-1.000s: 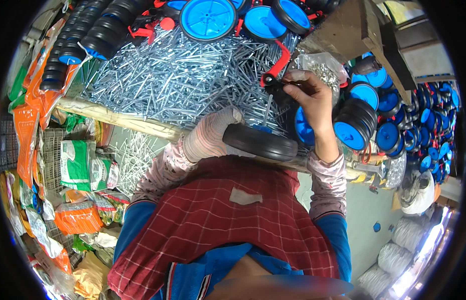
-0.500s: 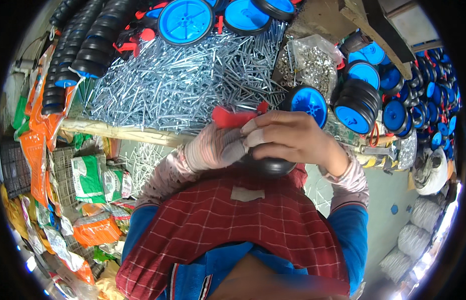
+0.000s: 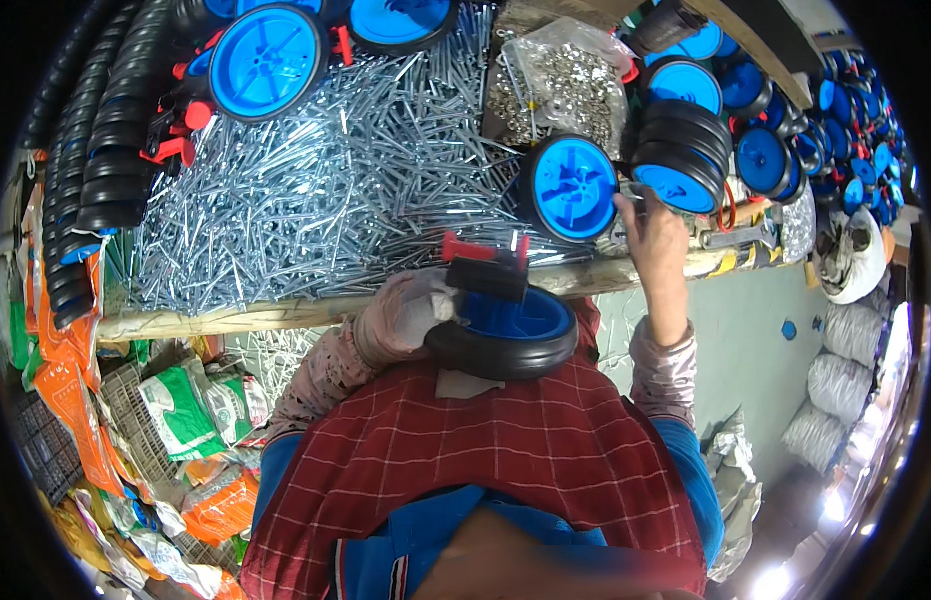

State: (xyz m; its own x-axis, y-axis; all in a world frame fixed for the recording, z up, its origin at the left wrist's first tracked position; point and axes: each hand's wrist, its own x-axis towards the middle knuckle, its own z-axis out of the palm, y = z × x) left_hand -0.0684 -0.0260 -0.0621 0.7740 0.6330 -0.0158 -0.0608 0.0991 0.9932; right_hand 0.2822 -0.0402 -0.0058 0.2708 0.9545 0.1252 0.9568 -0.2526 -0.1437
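My gloved left hand (image 3: 413, 308) is closed around a black-tyred wheel with a blue hub (image 3: 510, 350), held just above my lap at the bench edge. A black-and-red bracket (image 3: 488, 275) stands over the hub, beside the gloved fingers. My right hand (image 3: 653, 232) reaches over the front of the bench, between a single blue-hubbed wheel (image 3: 573, 190) and a stack of wheels (image 3: 680, 165). Its thumb is apart from the fingers, and nothing shows held in it. The fingertips are partly blurred against small things on the bench.
Loose metal pins (image 3: 315, 190) lie heaped across the bench behind its wooden front rail (image 3: 235, 318). A clear bag of small metal parts (image 3: 575, 80) sits at the back. Rows of tyres (image 3: 115, 150) stand at left; a wrench (image 3: 735, 238) lies at right.
My right hand has left the wheel and bracket and moved right to the stacked wheels. My left hand keeps the wheel, whose blue inside now shows. The whole view has shifted.
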